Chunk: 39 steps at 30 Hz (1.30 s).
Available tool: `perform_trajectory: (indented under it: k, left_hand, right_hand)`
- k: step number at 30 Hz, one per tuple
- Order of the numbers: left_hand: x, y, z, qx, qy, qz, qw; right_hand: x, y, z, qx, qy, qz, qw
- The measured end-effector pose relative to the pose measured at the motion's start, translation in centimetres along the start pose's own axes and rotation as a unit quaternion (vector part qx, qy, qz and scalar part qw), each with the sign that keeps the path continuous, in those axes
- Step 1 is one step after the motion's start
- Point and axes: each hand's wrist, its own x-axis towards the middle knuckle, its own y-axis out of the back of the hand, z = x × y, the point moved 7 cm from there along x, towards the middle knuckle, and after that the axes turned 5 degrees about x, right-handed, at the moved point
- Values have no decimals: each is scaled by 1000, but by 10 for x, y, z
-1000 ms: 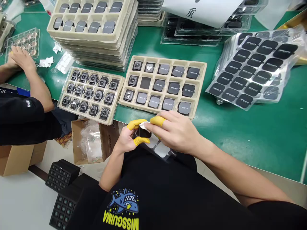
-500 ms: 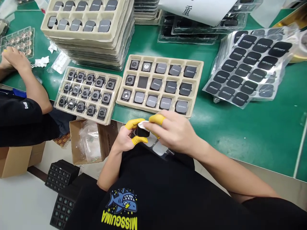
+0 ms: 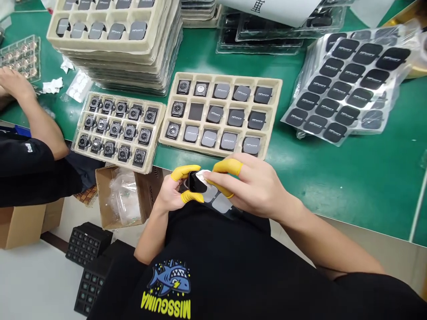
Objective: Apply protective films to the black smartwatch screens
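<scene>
My left hand, with yellow finger cots on thumb and forefinger, grips a watch case by its edges, its black glossy face up. In my right hand a small white cloth is pinched and pressed on the right part of that face. Yellow cots also cover some right fingers. Beneath the hands, at the table's edge, a sheet with pale rounded-square patches partly shows. Just beyond lies a beige tray holding watch cases, several under grey printed films; one compartment shows only its dark bottom.
A second tray of watch cases lies to the left, below a tall stack of trays. Sheets of black printed films are piled at the right. A co-worker's arm reaches in at far left. An open carton stands below the table.
My right hand has slid slightly right with the cloth, uncovering more of the black face. My left hand still holds the watch case. The co-worker's hand has shifted left.
</scene>
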Motion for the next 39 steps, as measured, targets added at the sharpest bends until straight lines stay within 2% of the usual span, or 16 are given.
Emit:
perform_trajectory:
  k: [7,11,13,15,18,20,22,25,27,28,30,32,33,34,36,39]
  left_hand:
    - [-7,-3,-3,16,-24,-8,1000]
    - [-10,1,-8,-38,-6,15,999]
    - [-11,8,-7,-55,1,39,998]
    - [-10,13,-4,-61,-4,50,997]
    - [-8,13,1,-60,-23,42,997]
    - [-7,10,2,-60,-29,41,997]
    - [-7,8,1,-62,-32,44,997]
    - [-7,6,1,-62,-40,44,996]
    - [-8,5,3,-55,-45,38,997]
    - [-8,5,4,-51,-43,34,997]
    - [-7,3,4,-43,-30,26,998]
    - [-5,-3,4,-46,-14,15,999]
    - [-4,-8,4,-46,-10,8,999]
    - [-3,-12,4,-43,-11,-1,999]
    - [-1,-21,6,-28,-22,-16,999]
    - [-2,-27,11,-2,-44,-37,998]
  right_hand:
    - [3,-16,-9,50,33,-8,998]
    - [-4,-15,-9,136,44,-86,986]
    - [-17,-3,-1,138,20,-103,985]
    - [-38,17,15,110,-34,-81,990]
    - [-91,47,48,-31,-137,-31,990]
    - [-137,67,73,-175,-211,26,961]
    - [-185,79,100,-283,-316,49,904]
    - [-244,82,133,-323,-492,21,808]
    - [-256,76,138,-291,-550,-20,782]
    - [-252,75,133,-279,-557,-22,782]
    - [-225,78,112,-263,-536,35,801]
    - [-184,81,82,-211,-488,126,837]
    - [-161,73,68,-136,-462,131,867]
    - [-137,61,55,-50,-432,109,894]
    - [-96,28,33,106,-383,-2,918]
    - [-68,-11,15,261,-356,-133,888]
